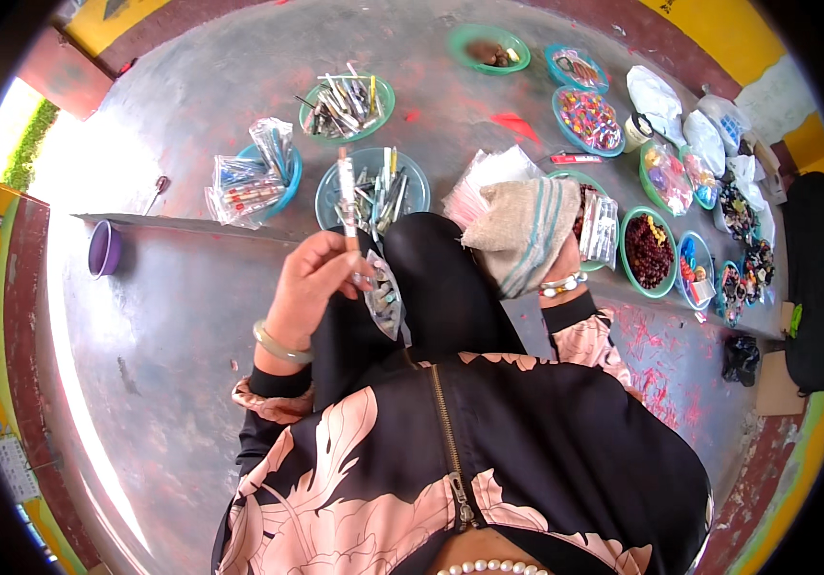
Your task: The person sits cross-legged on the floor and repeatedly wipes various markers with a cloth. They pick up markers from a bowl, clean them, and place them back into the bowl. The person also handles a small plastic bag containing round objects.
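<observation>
My left hand (321, 278) is closed in a pinch round a slim pen-like stick (347, 196), held upright with a clear, whitish upper part. Beside its fingertips a small clear plastic bag (385, 302) of mixed small pieces hangs over my lap; whether the fingers also grip it I cannot tell. My right hand (572, 257) holds a beige burlap cloth (525, 230) with blue-green stripes, which hides most of its fingers. Past the stick stands a teal bowl (421, 182) of pens and similar sticks.
A green bowl (393, 101) of pens and a blue bowl (294, 187) with plastic-wrapped packs stand ahead. On the right are a bowl of dark red beads (673, 280), a bowl of colourful wrapped pieces (557, 113) and white bags (656, 101). A purple basin (103, 251) is at left.
</observation>
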A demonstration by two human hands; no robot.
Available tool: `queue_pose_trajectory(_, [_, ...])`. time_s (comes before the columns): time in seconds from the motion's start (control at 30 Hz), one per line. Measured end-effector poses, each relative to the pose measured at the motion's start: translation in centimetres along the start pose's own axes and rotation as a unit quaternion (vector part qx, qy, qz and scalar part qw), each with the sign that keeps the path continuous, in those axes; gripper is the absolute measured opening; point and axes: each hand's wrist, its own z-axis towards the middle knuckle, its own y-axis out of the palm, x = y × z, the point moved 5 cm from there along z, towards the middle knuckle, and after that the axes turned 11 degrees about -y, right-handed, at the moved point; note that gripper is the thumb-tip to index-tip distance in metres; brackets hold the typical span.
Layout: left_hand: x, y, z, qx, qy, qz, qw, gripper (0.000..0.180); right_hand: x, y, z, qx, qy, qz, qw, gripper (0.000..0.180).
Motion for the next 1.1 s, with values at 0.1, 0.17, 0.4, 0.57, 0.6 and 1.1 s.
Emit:
queue_pose_trajectory(0.1, [1.4, 2.9, -0.7, -0.068, 0.011, -0.013, 0.998, 0.009, -0.7, -2.6, 0.1, 0.026, -0.028, -0.073, 0.997, 0.044])
queue_pose_trajectory(0.17, [1.5, 4.7, -0.9, -0.09, -0.006, -0.014, 0.996, 0.01, 0.9, -0.4, -0.6, -0.005, -0.003, -0.06, 0.998, 0.041])
queue_pose_trajectory(0.4, [-0.1, 9.5, -1.1, -0.185, -0.102, -0.14, 0.967, 0.016, 5.5, 7.9, -1.2, -0.146, -0.056, -0.062, 0.986, 0.053])
queue_pose_trajectory(0.57, [-1.5, 10.7, -0.7, -0.21, -0.146, -0.174, 0.951, 0.022, 7.0, 10.7, -0.7, -0.035, -0.06, -0.092, 0.993, 0.05])
queue_pose_trajectory(0.6, [-1.5, 10.8, -0.8, -0.207, -0.147, -0.134, 0.958, 0.021, 6.8, 10.8, -0.7, -0.035, -0.072, -0.07, 0.994, 0.046])
queue_pose_trajectory(1.1, [-1.4, 10.3, -1.6, -0.037, -0.079, 0.043, 0.995, 0.015, 7.8, 12.9, -3.1, -0.094, -0.143, -0.308, 0.936, 0.032])
